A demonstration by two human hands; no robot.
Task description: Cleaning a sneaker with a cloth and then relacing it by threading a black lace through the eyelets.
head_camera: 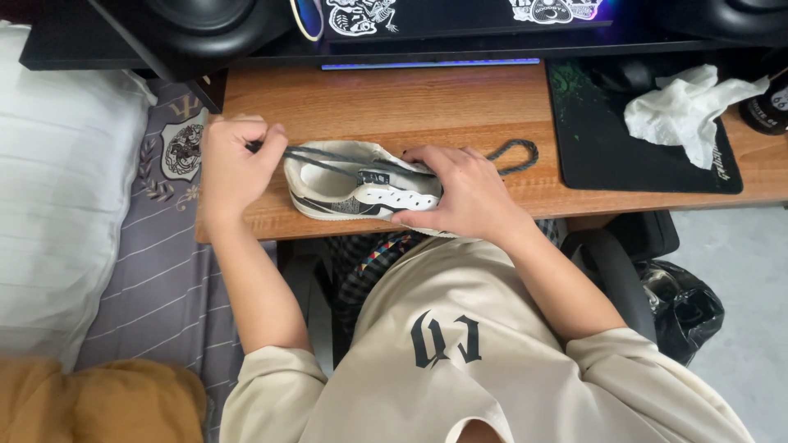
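In the middle of the frame a white sneaker [361, 190] with black side marking lies on the front edge of a wooden desk [410, 102]; its heel points to the left of the frame and its toe part is hidden under the right hand [460, 193]. The right hand rests on top of the shoe, the fingers spread and bent down over the laces area, the thumb at the near side of the sole; so it grips the sneaker and presses it to the desk.

The left hand [232, 164] is just left of the heel, closed in a loose fist; it pinches a dark grey shoelace [328, 160] between the fingers. The lace runs tight from this hand, over the opening of the shoe, and goes under the right hand; a loop of the same lace [517, 152] comes out on the right side and lies on the desk.

In the upper right of the frame there is a black mouse pad [599, 139]; a crumpled white tissue [681, 111] lies on it. Along the top edge stand dark speakers [205, 25] and a shelf with stickers [361, 16]. At the left of the frame is a white pillow [57, 172] on a grey striped bed sheet [156, 279]; at the lower right a black plastic bag [685, 308] lies on the floor beside the chair [616, 262]. The person wears a beige shirt [460, 353].
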